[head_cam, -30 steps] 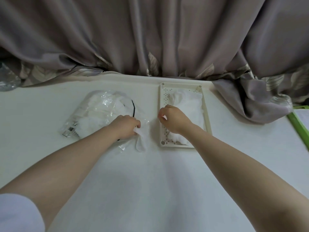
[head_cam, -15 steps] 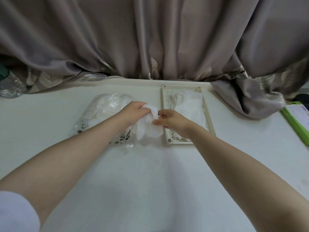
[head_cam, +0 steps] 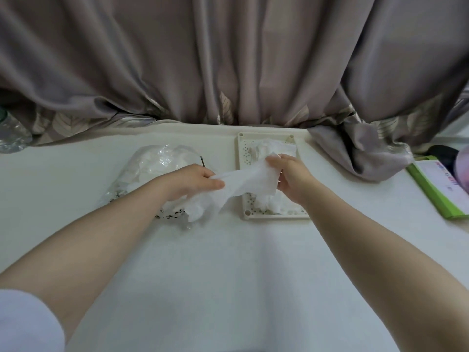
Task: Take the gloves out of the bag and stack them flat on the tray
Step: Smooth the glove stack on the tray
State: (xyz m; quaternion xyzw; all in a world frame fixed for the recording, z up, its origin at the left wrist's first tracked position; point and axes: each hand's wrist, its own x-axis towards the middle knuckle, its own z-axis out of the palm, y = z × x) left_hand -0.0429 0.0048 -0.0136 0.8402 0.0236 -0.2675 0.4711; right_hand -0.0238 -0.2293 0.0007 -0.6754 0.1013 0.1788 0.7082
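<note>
I have one white glove point(head_cam: 243, 185) stretched between both hands above the desk point(head_cam: 228, 275). My left hand point(head_cam: 193, 182) pinches one end of it, thumb on top and fingers curled beneath, while the loose part of the glove hangs down below that hand toward the desk surface. My right hand point(head_cam: 291, 180) grips the other end, fingers folded round the fabric, and sits over the near left part of the tray point(head_cam: 244, 151). The glove runs slanting upward from left to right and crosses the tray's left rim.

The tray is a cream, perforated rectangle lying flat on the desk, near the far edge. In it rests a rumpled pile of white gloves point(head_cam: 276, 148), partly hidden behind my right hand; I cannot tell how many there are. Left of the tray lies the clear plastic bag point(head_cam: 152, 166), crinkled, with more white material showing through it and some dark print near its front edge. My left forearm crosses the bag's near side.

A grey-brown curtain point(head_cam: 228, 59) hangs behind the desk, its folds resting on the far edge. At far right lies a green-edged board point(head_cam: 436, 191), and at far left a clear plastic bottle point(head_cam: 10, 133) is partly in view.
</note>
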